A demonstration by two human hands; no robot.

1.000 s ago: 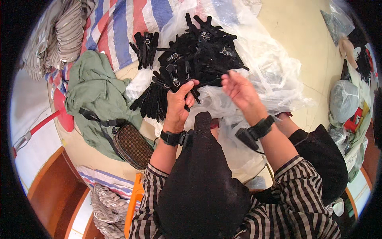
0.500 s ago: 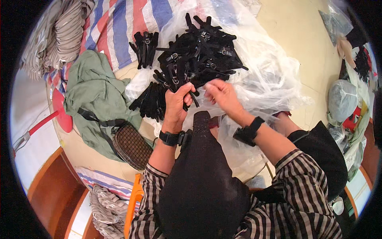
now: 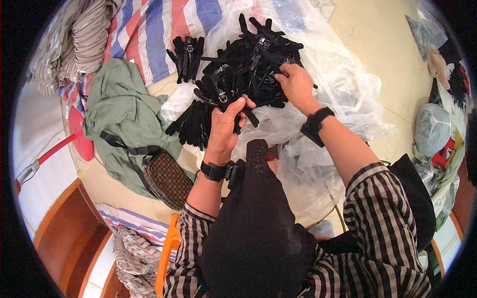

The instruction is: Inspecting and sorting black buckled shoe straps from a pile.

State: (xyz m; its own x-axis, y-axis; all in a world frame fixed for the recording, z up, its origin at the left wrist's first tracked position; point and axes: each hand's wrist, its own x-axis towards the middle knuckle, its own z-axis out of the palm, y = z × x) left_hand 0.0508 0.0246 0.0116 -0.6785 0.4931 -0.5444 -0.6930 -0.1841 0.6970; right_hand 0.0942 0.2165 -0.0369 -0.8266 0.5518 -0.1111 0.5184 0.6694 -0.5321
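A heap of black buckle straps (image 3: 261, 49) with small silver buckles lies ahead of me. My left hand (image 3: 227, 121) is closed round a few black straps (image 3: 222, 94), whose buckled ends stick up past the thumb. At the heap's right side, my right hand (image 3: 297, 87) has its fingers curled and pinched on a strap among the others; its fingertips are partly hidden. Left of the heap lies a small bundle of straps (image 3: 188, 59). Another bundle (image 3: 191, 124) is fanned out just left of my left hand.
Clear plastic sheeting (image 3: 343, 99) spreads under and right of the heap, over a striped woven sheet (image 3: 154, 39). At left are a green cloth (image 3: 117, 94), a brown patterned pouch (image 3: 168, 183) and stacked grey-beige material (image 3: 89, 42). A black cloth (image 3: 253, 228) covers my lap.
My right hand has moved away from my left hand, forward and right onto the heap. My left hand keeps hold of its straps nearly in place.
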